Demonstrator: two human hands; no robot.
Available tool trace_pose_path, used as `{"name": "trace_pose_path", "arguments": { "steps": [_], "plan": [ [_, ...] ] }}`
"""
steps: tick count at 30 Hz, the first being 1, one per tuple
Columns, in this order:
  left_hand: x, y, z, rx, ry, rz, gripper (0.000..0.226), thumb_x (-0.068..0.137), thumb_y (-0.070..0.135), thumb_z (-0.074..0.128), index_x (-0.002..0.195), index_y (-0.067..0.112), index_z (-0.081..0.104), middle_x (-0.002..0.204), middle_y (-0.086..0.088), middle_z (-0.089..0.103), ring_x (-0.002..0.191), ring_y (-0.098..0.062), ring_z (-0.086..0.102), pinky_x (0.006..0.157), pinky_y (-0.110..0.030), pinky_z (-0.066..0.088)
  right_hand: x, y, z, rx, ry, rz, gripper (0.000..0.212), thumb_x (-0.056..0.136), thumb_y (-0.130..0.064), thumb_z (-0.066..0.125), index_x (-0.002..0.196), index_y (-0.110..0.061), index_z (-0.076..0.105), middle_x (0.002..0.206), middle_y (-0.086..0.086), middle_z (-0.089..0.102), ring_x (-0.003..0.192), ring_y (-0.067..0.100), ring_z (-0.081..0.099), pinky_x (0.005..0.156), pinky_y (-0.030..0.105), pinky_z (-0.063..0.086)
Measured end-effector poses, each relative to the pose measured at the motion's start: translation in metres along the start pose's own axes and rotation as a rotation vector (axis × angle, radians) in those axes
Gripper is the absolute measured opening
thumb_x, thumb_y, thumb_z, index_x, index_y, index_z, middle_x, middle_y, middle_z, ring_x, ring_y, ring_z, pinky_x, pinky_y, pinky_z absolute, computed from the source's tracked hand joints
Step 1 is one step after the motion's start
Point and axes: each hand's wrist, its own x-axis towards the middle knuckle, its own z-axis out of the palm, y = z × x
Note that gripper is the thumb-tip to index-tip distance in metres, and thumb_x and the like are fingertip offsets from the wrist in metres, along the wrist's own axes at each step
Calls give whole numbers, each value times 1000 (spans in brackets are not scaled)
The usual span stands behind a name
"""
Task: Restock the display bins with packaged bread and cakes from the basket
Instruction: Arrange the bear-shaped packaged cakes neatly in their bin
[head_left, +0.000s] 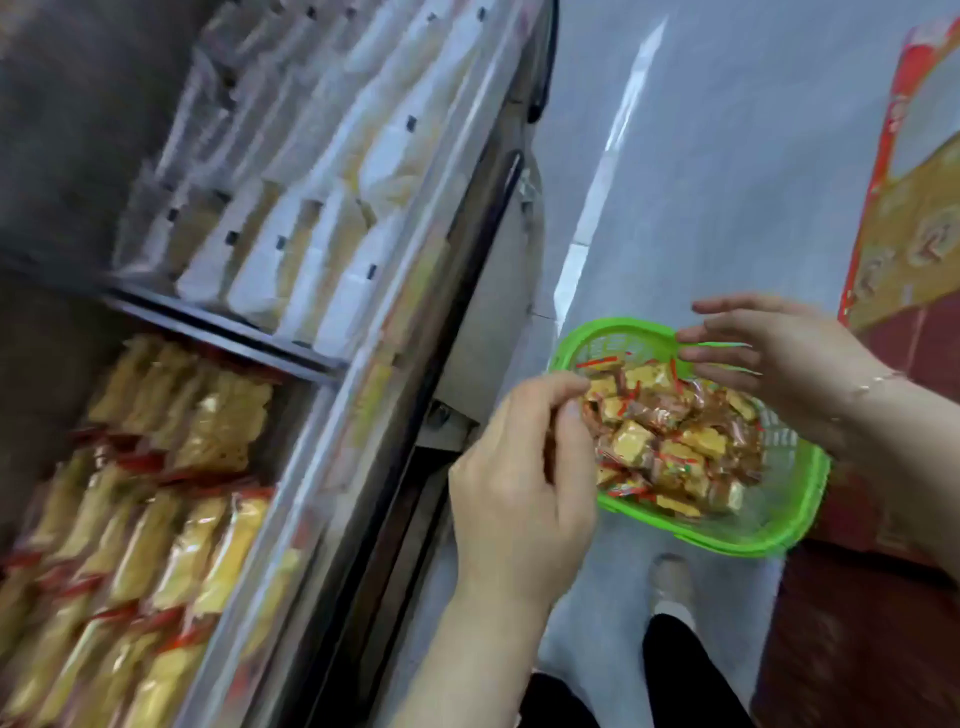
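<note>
While both hands (519, 483) (769, 369) hover unclenched, green basket (769, 535) above grey floor (727, 182), beside display bins (291, 332).

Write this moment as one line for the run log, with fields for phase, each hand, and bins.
phase: reaching into basket | left hand: over cakes, fingers curled, grip unclear | right hand: open, at far rim | bins: stocked

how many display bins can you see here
2. The upper bin holds white-wrapped bread packs; the lower bin, beyond the divider, holds red-edged yellow cake packs. More may lie outside the frame.
</note>
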Motion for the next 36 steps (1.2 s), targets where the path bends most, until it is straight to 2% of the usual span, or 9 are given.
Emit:
{"name": "trace_pose_path", "arguments": {
  "steps": [2,6,9,14,18,21,27,32,36],
  "plan": [
    [-5,-32,75,11,-121,-157,18,94,10,50,102,6,66,93,-3,69,82,-24,65,69,-36,51,47,52,-42,-321,196,54,24,88,-5,57,111,-5,63,92,20,62,72,23,52,65,25,42],
    [-24,-126,210,118,-420,-372,20,92,4,53,108,6,64,108,-12,65,104,-29,58,90,-36,43,118,157,-95,-711,147,236,32,84,-6,62,116,-1,61,97,14,60,88,23,56,43,7,34],
    [-39,-196,285,320,-725,-390,33,93,19,56,124,9,57,125,-15,56,118,-31,49,100,-34,35,162,221,-112,-844,125,291,49,85,-11,61,131,-4,46,124,17,58,111,30,57,76,21,47],
    [-61,-269,358,628,-982,-439,71,91,51,53,141,5,32,140,-23,40,128,-41,39,105,-47,35,215,285,-115,-832,71,412,54,89,-29,60,132,-1,42,124,17,53,99,28,53,76,28,43],
    [-72,-289,387,766,-952,-507,90,84,66,52,144,5,23,147,-22,32,138,-43,25,112,-51,20,239,314,-108,-805,62,438,97,76,-58,66,148,-12,19,154,17,9,133,40,33,102,45,38],
    [-77,-293,395,584,-862,-586,85,82,59,62,135,3,27,136,-22,47,123,-40,47,96,-43,40,248,327,-87,-797,12,434,113,65,-61,74,149,-22,10,153,18,-3,135,46,26,107,51,31],
    [-89,-289,390,312,-711,-740,62,80,45,72,120,11,39,105,-5,57,101,-29,57,78,-33,41,251,334,-70,-826,140,399,96,63,-36,86,136,-23,25,147,19,10,112,41,49,81,41,46],
    [-68,-277,375,72,-535,-710,44,77,30,76,101,14,43,79,11,52,69,-3,50,58,-22,34,244,311,-92,-1054,-50,255,89,60,-71,64,130,-25,36,118,2,54,101,28,56,74,34,44],
    [-41,-272,367,21,-340,-643,40,78,26,73,100,11,43,80,6,52,71,-13,50,66,-21,35,241,285,-126,-928,82,176,86,58,-81,49,123,-24,51,122,7,59,110,29,56,84,35,43]
  ]
}}
